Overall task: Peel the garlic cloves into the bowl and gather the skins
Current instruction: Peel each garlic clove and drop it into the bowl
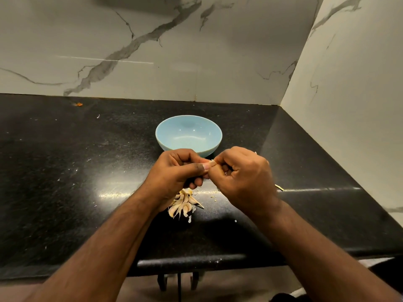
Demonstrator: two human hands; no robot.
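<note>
A garlic clove (212, 163) is pinched between the two hands, just in front of the near rim of the light blue bowl (188, 134) and above the black countertop (65, 182). It is gripped by the curled fingers and thumb of the left hand (174, 171) and by the curled fingers of the right hand (244, 177); only its pale tip is seen. A heap of unpeeled cloves (183, 203) is found on the countertop below the left wrist. Small skin flakes (214, 198) are scattered beside it. Marble-patterned walls (152, 51) are seen behind
</note>
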